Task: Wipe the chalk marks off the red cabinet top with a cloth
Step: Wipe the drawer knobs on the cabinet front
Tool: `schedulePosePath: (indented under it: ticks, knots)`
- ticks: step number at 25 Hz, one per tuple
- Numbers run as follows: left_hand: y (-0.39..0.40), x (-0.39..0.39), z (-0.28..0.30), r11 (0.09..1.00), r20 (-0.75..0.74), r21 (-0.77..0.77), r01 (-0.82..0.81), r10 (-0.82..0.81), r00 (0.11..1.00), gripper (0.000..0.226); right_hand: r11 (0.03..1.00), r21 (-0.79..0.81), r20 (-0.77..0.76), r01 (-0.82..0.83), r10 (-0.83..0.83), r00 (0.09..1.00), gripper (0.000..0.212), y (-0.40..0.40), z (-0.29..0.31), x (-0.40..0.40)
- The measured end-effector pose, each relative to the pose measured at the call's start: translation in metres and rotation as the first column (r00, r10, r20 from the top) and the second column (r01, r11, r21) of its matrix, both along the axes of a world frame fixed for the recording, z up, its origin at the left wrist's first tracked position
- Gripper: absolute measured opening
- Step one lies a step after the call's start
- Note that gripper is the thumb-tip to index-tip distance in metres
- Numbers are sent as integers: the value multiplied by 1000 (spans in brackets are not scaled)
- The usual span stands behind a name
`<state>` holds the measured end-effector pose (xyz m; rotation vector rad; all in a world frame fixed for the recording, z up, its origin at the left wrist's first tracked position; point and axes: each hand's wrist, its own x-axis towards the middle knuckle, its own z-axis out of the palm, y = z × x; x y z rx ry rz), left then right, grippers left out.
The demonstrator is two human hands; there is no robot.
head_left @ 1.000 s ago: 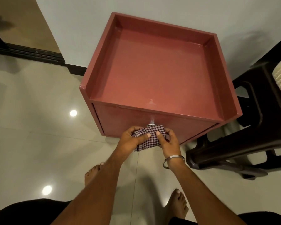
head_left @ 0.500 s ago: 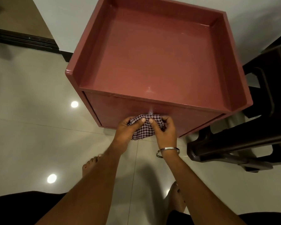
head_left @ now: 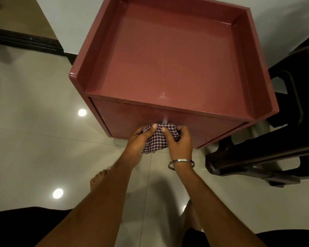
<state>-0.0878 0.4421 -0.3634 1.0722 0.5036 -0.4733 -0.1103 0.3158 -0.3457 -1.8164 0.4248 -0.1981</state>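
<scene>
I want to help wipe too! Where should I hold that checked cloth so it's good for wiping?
Bunch the checked purple-and-white cloth in its middle, gripping from above with fingers over its top. It is soft and crumpled between the left hand and right hand, so a loose underside would probably stay free for rubbing.

- Your cabinet [head_left: 171, 72] stands against the wall [head_left: 75, 20], a chair [head_left: 278, 139] just to its right.
- Your hands [head_left: 138, 139] [head_left: 181, 142] hold the cloth [head_left: 157, 139] before its front.

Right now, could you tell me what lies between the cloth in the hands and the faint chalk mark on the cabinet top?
In the head view, only the cabinet's red front panel separates the cloth from the chalk mark.
</scene>
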Motion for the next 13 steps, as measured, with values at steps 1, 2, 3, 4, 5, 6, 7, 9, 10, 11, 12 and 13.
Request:
schedulePosePath:
  ticks: [1, 2, 3, 4, 5, 6, 7, 9, 10, 11, 12, 13]
  knots:
    - [1, 0, 0, 999, -20, -38, 15, -16, 1000, 42, 997, -79, -6, 2, -3, 1000, 34, 1, 2, 1]
    - [3, 0, 1, 995, -44, -85, 49, -53, 998, 46, 987, -159, -10, -1, 0, 1000, 38, 2, 3, 1]
    - [4, 0, 1, 987, -67, -130, 94, -103, 992, 48, 977, -213, -13, -7, 4, 1000, 41, 2, 5, 2]
    - [5, 0, 2, 977, -86, -165, 133, -149, 985, 49, 972, -234, -18, -14, 10, 1000, 42, 2, 7, 3]
    - [5, 1, 3, 970, -98, -182, 161, -181, 979, 51, 976, -219, -22, -23, 19, 1000, 39, 1, 7, 4]
    - [5, 2, 4, 966, -97, -184, 179, -199, 975, 53, 985, -168, -22, -37, 34, 999, 33, -1, 7, 5]
    - [4, 3, 6, 966, -84, -179, 189, -207, 975, 55, 994, -94, -21, -48, 47, 999, 25, -3, 5, 4]
    - [3, 5, 9, 967, -34, -175, 186, -194, 980, 55, 996, 70, -30, -55, 57, 998, 12, -8, 1, 3]
    - [2, 5, 10, 972, -18, -158, 176, -181, 983, 55, 990, 125, -44, -59, 65, 997, 11, -10, -2, 3]
    - [2, 5, 10, 980, -21, -118, 158, -162, 987, 55, 985, 156, -61, -68, 79, 995, 13, -12, -4, 3]
    - [2, 4, 8, 990, -36, -59, 131, -134, 990, 54, 982, 172, -76, -77, 91, 993, 15, -13, -6, 3]
    - [1, 4, 6, 995, -53, 5, 101, -101, 994, 50, 981, 175, -89, -81, 98, 991, 17, -13, -8, 4]
